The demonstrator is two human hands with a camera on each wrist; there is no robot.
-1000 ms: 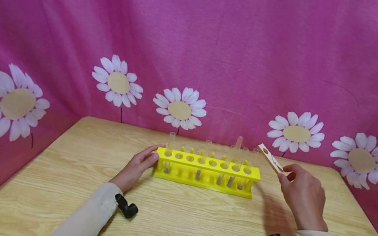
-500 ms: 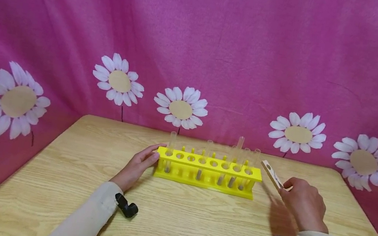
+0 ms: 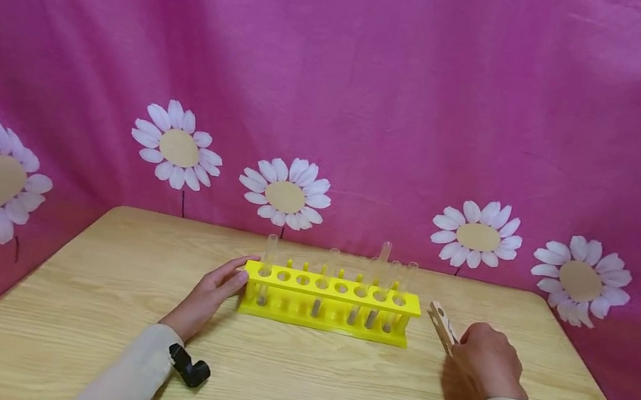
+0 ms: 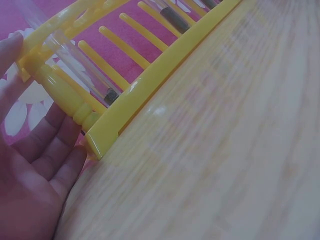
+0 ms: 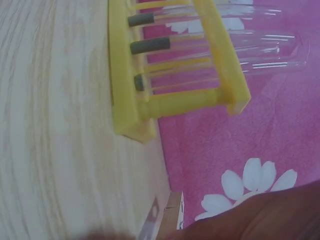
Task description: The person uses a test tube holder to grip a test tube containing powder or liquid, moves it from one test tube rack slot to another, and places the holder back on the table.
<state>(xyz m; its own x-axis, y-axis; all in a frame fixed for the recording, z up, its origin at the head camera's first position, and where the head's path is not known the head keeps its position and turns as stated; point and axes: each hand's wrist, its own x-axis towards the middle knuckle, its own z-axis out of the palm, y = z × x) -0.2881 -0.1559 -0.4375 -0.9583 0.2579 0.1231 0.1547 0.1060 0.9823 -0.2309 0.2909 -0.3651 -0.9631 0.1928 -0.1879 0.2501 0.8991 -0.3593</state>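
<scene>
A yellow test tube rack point(image 3: 326, 325) stands on the table, with several clear test tubes upright in it. One tube point(image 3: 271, 248) is at the left end; another point(image 3: 385, 256) rises higher than the others towards the right. My left hand point(image 3: 206, 297) grips the rack's left end. Its thumb is at the top bar and its fingers are around the end post point(image 4: 65, 92). To the right of the rack, my right hand point(image 3: 488, 363) pinches a wooden test tube clamp point(image 3: 442, 326), its tip pointing away and low beside the rack. Most of the right fingers are hidden in the right wrist view.
Dark grey material point(image 5: 150, 45) sits in the bottoms of some tubes. Yellow drying pegs point(image 4: 142, 31) line the rack's back. A pink cloth point(image 3: 374, 97) with white flowers hangs behind the wood-grain table point(image 3: 291, 384).
My right hand has lowered the clamp from above rack height to low beside the rack's right end. The head view has shifted slightly. My left hand keeps its grip on the rack.
</scene>
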